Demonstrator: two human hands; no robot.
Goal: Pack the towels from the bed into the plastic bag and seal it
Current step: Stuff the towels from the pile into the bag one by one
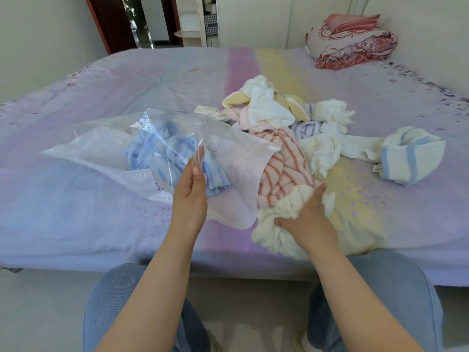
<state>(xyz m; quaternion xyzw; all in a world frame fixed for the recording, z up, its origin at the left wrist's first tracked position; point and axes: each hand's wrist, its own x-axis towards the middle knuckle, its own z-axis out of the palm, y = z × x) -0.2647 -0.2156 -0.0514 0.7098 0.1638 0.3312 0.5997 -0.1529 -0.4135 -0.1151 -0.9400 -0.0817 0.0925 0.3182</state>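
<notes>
With the left hand (189, 199) pinching the plastic bag (106, 151) mouth open, the right hand (305, 212), clenched on the cream towel (276, 224), should bunch it tightly beneath its fingers first.

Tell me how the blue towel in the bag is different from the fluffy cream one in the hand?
The blue towel is pale blue and lies inside the clear plastic bag; the cream towel is off-white and lies outside it on the bed. No hand grips the blue towel, while the right hand clutches the cream towel. The left hand holds the bag's edge. Both are crumpled, not folded.
</notes>
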